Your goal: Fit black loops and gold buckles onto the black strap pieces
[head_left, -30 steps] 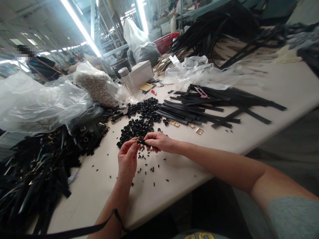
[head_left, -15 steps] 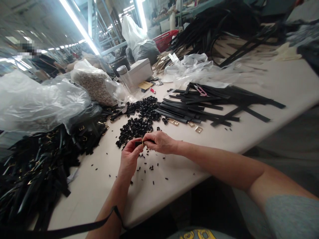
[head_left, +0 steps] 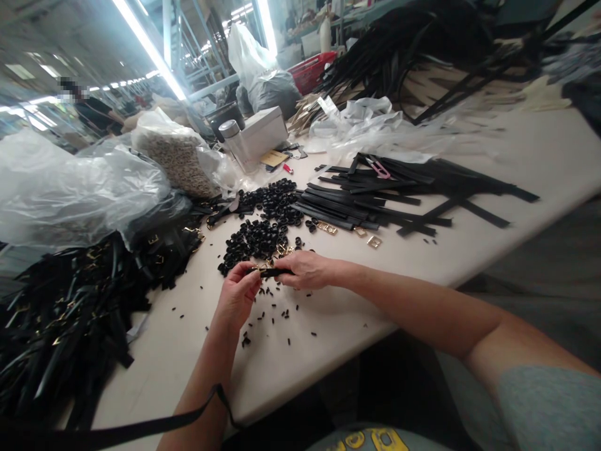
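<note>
Between my two hands a short black strap (head_left: 269, 273) is stretched level above the table. My left hand (head_left: 238, 289) pinches its left end, where a bit of gold-coloured metal shows at the fingertips, probably a buckle. My right hand (head_left: 305, 269) grips the other end between thumb and fingers. Just beyond the hands lies a heap of small black loops (head_left: 256, 241), with several gold buckles (head_left: 284, 249) at its near edge. Tiny black bits (head_left: 285, 313) are scattered on the table below the hands.
Black straps (head_left: 347, 207) lie to the right with pink-handled snips (head_left: 379, 168) on top. Finished-looking straps with buckles (head_left: 94, 300) pile up at left, beside plastic bags (head_left: 75, 194). A clear bottle (head_left: 237, 144) and white box (head_left: 265, 134) stand behind. A person (head_left: 94, 113) is far left.
My hands have drawn slightly apart, the left one moving left, so more of the black strap shows between them. Gold buckles beyond my right hand have come into view.
</note>
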### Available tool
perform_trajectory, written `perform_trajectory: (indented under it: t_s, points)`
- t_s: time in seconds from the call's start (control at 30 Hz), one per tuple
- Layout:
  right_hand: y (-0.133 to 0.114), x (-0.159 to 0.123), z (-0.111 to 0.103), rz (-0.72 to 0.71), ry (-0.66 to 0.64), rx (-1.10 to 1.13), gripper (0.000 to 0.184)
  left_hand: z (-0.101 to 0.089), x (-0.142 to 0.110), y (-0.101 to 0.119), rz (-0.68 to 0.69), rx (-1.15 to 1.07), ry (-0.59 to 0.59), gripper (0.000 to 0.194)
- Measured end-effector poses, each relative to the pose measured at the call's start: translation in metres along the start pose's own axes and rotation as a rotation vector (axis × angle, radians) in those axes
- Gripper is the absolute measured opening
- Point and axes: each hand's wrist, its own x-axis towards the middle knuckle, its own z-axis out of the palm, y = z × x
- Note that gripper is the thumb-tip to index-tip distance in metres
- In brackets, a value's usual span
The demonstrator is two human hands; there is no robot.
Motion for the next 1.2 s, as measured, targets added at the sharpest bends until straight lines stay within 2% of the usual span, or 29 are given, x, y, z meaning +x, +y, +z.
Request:
perform_trajectory:
  t_s: [0.13,0.23,0.4,0.5,0.7,1.0,1.2]
  points:
    - [0.000,0.002,0.003,-0.069,-0.021,0.108,0.024,0.003,0.001,-0.004,-0.090,-0.076,-0.037,0.030]
    - [0.000,0.004,0.006,-0.076,-0.006,0.080,0.025,0.007,0.000,-0.010,-0.116,-0.068,-0.072,0.029]
    - [0.000,0.004,0.007,-0.088,0.015,0.061,0.025,0.008,0.001,-0.011,-0.120,-0.057,-0.073,0.031]
    - [0.001,0.005,0.008,-0.081,0.043,0.047,0.029,0.010,0.000,-0.010,-0.069,-0.053,-0.060,0.029]
    - [0.003,0.004,0.006,-0.066,0.053,0.080,0.033,0.007,-0.001,-0.011,-0.048,-0.027,-0.102,0.027]
    - [0.001,0.001,0.002,-0.075,0.112,-0.041,0.030,0.004,-0.003,-0.011,-0.124,-0.028,-0.060,0.027]
    - [0.000,0.000,0.002,-0.079,0.121,-0.098,0.026,0.007,-0.001,-0.008,-0.093,-0.054,-0.009,0.030]
